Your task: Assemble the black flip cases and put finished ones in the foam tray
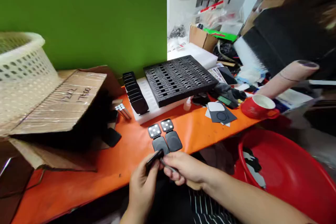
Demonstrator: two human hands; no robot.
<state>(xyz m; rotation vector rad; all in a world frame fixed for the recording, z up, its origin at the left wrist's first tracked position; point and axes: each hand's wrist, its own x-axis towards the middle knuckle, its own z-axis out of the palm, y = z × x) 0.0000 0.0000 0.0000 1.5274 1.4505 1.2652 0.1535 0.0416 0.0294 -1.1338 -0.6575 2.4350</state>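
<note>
Just in front of the orange table's near edge, my left hand [144, 183] grips a small black flat piece [154, 158], tilted on its edge between thumb and fingers. My right hand [185, 168] is closed on a thin grey strip-like piece [169, 166], whose tip meets or nearly meets the black piece; its exact kind is hidden by my fingers. Beyond them on the table lie two unfolded black cases, a left one [154, 131] and a right one [173, 141]. Each has a flat dark pad and a panel with several pale round dots.
At left stands an open cardboard box [60, 101] with a white basket [26, 59] above. A black slotted foam tray [181, 77], a row of black pieces [135, 92] and a small bottle [187, 104] stand behind. To the right are a red mug [258, 106] and red basin [294, 182].
</note>
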